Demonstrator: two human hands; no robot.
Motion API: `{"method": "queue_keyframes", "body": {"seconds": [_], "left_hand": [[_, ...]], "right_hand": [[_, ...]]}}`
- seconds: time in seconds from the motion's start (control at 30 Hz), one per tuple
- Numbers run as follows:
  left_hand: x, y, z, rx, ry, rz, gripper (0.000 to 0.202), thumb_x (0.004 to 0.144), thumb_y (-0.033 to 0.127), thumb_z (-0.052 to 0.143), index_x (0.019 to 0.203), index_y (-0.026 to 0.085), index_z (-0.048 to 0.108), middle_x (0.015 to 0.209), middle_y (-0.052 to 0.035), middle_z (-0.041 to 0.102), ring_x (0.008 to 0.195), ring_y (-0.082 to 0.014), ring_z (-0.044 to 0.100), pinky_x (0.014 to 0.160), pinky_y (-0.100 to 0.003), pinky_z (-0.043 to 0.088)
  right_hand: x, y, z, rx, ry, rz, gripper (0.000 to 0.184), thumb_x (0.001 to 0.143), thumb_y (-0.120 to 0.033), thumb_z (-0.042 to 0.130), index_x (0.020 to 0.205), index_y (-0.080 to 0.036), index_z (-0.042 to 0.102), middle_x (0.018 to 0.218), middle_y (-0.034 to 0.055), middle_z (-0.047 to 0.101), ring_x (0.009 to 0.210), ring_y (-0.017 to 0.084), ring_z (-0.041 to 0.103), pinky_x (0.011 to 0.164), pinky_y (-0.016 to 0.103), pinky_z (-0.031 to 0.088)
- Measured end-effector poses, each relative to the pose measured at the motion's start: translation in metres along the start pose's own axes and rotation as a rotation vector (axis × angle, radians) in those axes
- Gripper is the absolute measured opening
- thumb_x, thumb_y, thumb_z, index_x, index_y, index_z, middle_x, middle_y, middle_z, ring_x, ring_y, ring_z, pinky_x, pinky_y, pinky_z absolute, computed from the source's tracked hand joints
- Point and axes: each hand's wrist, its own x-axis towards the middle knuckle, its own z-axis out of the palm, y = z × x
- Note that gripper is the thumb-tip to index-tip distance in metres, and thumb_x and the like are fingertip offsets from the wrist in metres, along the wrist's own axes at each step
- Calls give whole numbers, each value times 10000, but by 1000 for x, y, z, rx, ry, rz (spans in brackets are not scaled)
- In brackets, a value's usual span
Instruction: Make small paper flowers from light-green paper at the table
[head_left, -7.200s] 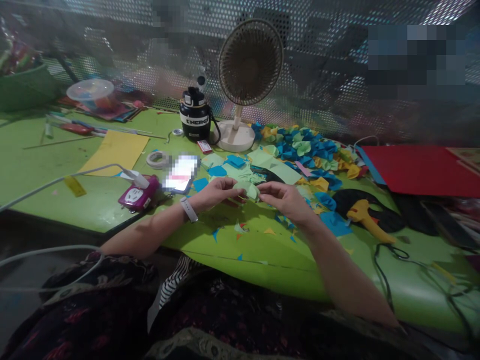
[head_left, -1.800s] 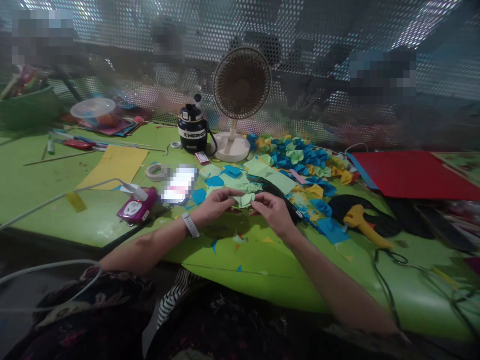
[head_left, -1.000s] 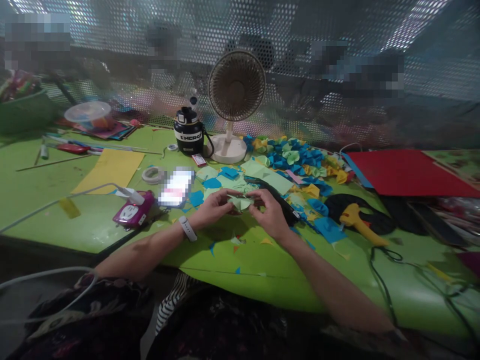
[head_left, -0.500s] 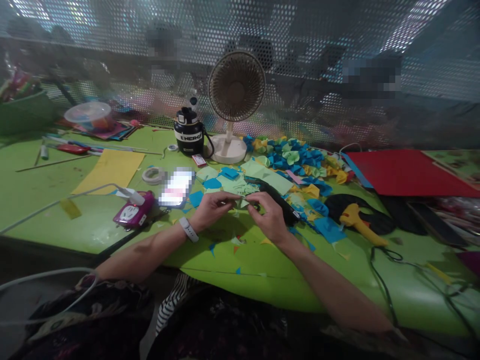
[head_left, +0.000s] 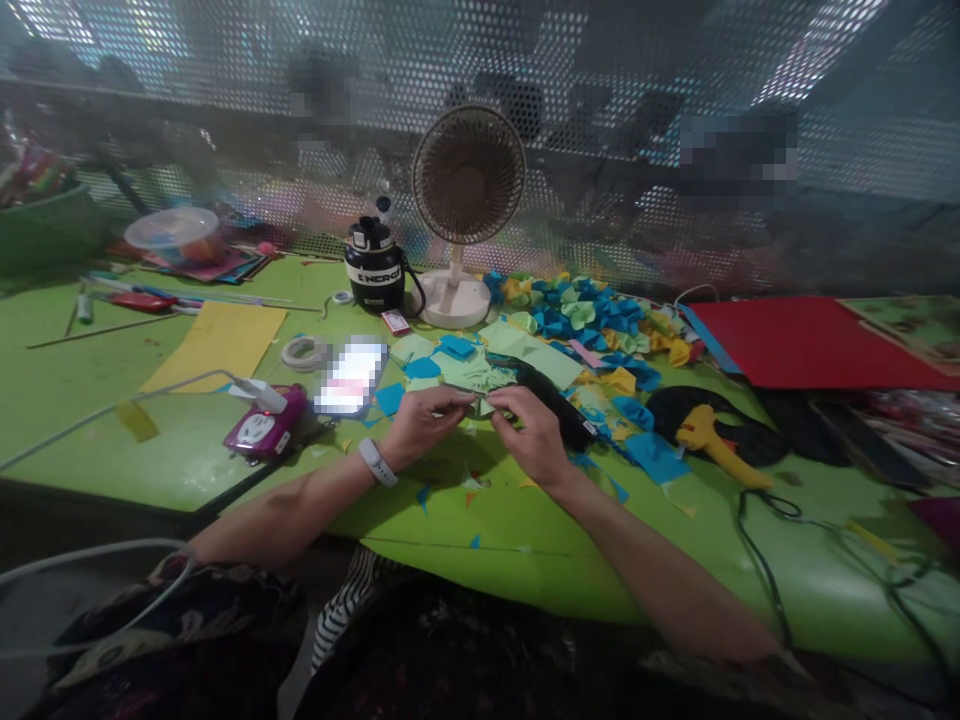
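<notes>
Between my two hands is a small piece of light green paper (head_left: 484, 407). My left hand (head_left: 420, 425), with a pale band on its wrist, pinches it from the left. From the right, the thumb and forefinger of my right hand (head_left: 532, 432) close on its other side. The fingers partly hide the paper, so its exact shape is unclear. Just beyond the hands lie pale green paper shreds (head_left: 476, 372) and a black pouch (head_left: 551, 400). Blue paper squares (head_left: 390, 399) are scattered left of them.
A fan (head_left: 469, 175) and a black bottle (head_left: 375, 270) stand at the back. A heap of folded paper pieces (head_left: 577, 305) lies behind my right hand. A yellow glue gun (head_left: 720, 445) rests at right; a phone (head_left: 351, 378) and purple power socket (head_left: 266, 425) sit at left.
The whole view has shifted very slightly left. My fingers have moved a little around the green paper, which stays between both hands.
</notes>
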Motion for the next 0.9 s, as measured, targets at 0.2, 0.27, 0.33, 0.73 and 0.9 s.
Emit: {"method": "queue_keyframes", "body": {"seconds": [0.2, 0.27, 0.33, 0.73, 0.9], "left_hand": [[-2, -1, 5, 53, 15, 15, 144, 844, 241, 649, 932, 216, 760, 945, -75, 766, 845, -186, 709, 812, -347, 573], [-3, -1, 6, 77, 1, 44, 159, 870, 258, 626, 951, 204, 752, 967, -90, 764, 868, -192, 709, 817, -353, 569], [-4, -1, 7, 110, -13, 75, 172, 887, 258, 606, 969, 199, 745, 973, -94, 763, 876, -191, 708, 814, -353, 570], [-5, 2, 12, 113, 24, 122, 196, 887, 216, 602, 1008, 182, 753, 909, -89, 761, 790, -169, 698, 730, -305, 584], [-4, -2, 12, -27, 63, -24, 244, 879, 274, 623, 1041, 137, 744, 906, -104, 754, 750, -165, 693, 688, -296, 596]], "right_hand": [[-1, -3, 2, -52, 25, -51, 183, 925, -230, 502, 922, -244, 684, 945, 78, 726, 940, 224, 677, 857, 385, 547], [-2, -4, 3, -58, 41, -59, 181, 926, -233, 506, 911, -239, 686, 938, 79, 727, 934, 221, 679, 849, 382, 551], [-2, -5, 4, -64, 45, -57, 184, 927, -240, 507, 904, -241, 689, 936, 79, 728, 926, 219, 681, 844, 385, 554], [-4, -2, 8, -55, 51, -54, 209, 934, -245, 505, 950, -227, 712, 989, 89, 741, 972, 228, 685, 899, 387, 546], [-2, -2, 7, -79, 92, -51, 180, 921, -236, 535, 981, -223, 705, 1028, 93, 735, 997, 233, 682, 903, 408, 553]]}}
